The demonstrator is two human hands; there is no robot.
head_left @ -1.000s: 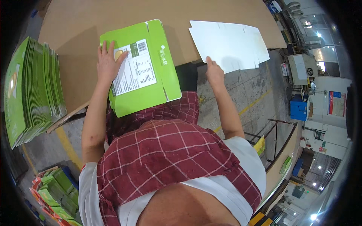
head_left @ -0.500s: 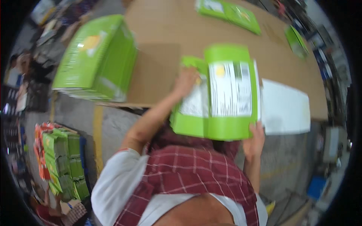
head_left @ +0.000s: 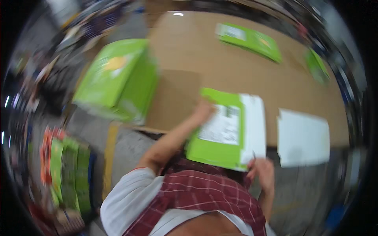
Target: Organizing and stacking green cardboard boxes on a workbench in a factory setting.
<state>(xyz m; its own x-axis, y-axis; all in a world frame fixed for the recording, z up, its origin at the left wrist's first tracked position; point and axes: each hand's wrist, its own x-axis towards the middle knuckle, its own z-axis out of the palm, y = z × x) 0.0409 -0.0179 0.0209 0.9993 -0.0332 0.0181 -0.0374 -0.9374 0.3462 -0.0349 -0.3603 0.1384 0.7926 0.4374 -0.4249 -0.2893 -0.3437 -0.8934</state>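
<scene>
A flat green carton (head_left: 195,150) with a white label and a white flap (head_left: 253,122) along its right side lies at the near edge of the table, partly overhanging it. Closed on its upper left edge is my left hand (head_left: 204,111), whose fingers are blurred. My right hand (head_left: 263,172), fingers curled, grips the lower right corner at the white flap. Just right of the carton a flat white sheet (head_left: 303,135) juts over the table edge.
A tall stack of green cartons (head_left: 114,78) stands at the table's left. Farther back lie a green carton bundle (head_left: 250,39) and another green piece (head_left: 317,66). On the floor at left is a pile of green and orange cartons (head_left: 69,169), with a blurred person near it.
The carton's wider right panel has been folded over to the left, so its white flap now shows. My right hand has moved slightly down, and the whole view has shifted.
</scene>
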